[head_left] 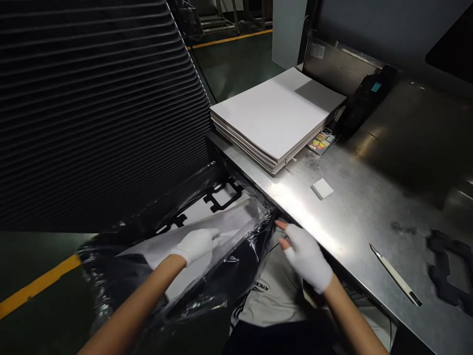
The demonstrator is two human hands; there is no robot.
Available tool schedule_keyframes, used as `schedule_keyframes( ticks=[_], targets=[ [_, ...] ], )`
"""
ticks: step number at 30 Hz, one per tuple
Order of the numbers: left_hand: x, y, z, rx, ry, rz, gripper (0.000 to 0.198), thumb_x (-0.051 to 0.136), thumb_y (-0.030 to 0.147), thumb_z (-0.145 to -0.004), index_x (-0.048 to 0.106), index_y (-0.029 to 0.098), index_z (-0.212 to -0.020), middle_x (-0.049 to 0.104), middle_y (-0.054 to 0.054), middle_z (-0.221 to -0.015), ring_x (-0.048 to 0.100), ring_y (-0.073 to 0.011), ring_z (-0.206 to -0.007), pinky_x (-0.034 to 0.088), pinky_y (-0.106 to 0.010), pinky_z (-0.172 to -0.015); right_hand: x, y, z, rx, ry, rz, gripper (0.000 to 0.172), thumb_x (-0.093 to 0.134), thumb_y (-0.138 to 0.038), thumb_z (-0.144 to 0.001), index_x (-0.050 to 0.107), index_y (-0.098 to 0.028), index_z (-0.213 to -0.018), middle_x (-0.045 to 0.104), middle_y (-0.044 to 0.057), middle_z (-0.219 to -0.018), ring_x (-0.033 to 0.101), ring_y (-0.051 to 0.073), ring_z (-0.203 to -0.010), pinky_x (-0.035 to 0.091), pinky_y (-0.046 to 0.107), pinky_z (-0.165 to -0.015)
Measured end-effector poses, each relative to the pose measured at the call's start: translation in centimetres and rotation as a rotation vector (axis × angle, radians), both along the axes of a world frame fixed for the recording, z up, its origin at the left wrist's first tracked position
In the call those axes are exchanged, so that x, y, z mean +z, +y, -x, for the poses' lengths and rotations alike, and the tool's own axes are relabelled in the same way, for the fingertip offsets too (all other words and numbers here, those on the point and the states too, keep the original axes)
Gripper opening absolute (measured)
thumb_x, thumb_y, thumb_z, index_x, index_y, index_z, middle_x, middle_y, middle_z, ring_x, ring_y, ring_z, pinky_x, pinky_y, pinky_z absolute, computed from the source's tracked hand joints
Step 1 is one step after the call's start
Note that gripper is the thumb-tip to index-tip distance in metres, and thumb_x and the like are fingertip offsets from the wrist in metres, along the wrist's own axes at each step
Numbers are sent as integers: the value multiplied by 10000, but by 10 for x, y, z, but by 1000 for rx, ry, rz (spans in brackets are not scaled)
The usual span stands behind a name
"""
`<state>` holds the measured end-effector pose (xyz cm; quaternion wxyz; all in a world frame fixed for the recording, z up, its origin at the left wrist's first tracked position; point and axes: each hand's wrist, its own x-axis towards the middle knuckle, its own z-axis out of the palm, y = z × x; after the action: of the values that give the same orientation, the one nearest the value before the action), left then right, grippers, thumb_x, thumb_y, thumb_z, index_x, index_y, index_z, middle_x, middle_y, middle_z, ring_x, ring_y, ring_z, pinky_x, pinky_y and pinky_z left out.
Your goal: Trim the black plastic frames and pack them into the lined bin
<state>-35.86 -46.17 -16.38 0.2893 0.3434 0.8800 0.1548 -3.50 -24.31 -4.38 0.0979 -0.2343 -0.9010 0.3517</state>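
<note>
My left hand [197, 245], in a white glove, is closed on a thin white sheet [155, 249] inside an open bin lined with black plastic film [231, 273]. The sheet is bent and tilted upward. Behind it, a black cut-out frame [223, 195] lies on white material in the bin, with part of another black piece beside it. My right hand [305, 254] wears a white glove with bare fingertips showing. Its thumb and index finger are apart, close to the metal table's front edge, and nothing shows between them.
On the metal table [354, 207] are a stack of white sheets [277, 113], a phone [321, 141], a small white block [322, 188], a pen-like craft knife [395, 273] and another black frame [451, 268]. A ribbed black stack [103, 113] rises at left.
</note>
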Motion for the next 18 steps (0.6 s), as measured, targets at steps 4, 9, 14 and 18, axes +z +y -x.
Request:
schedule_keyframes(
  ticks=[4,9,14,18],
  targets=[
    [-18,63,0,-273,85,-121,217,688,279,-1010,749,216,-1208,737,-125,-1305,638,-304,-1307,455,-516,-1202,11,17,-100,-350,21,-155,310,528,-404,-1113,747,-275,-1291,806,95,-1234,781,295,-1106,649,458,-933],
    [-61,112,44,-229,227,-151,457,680,278,-982,637,178,-1426,562,-192,-1561,465,-401,-1485,369,-609,-1238,-10,29,-181,-520,-74,-313,417,502,-522,-1103,753,-223,-1250,816,121,-1136,790,295,-993,635,416,-805],
    [-105,126,73,-125,253,-82,457,707,462,-1027,659,181,-1384,636,-140,-1457,599,-335,-1350,482,-582,-1169,-32,26,-197,-508,26,-571,352,508,-450,-1112,755,-203,-1151,799,96,-941,749,245,-770,560,372,-727],
    [-112,141,94,-14,336,-89,569,662,493,-1050,576,177,-1515,516,-171,-1617,480,-377,-1497,376,-630,-1259,-35,24,-191,-475,26,-736,255,538,-344,-1103,751,-204,-1103,793,74,-889,730,220,-715,524,348,-717]
  ],
)
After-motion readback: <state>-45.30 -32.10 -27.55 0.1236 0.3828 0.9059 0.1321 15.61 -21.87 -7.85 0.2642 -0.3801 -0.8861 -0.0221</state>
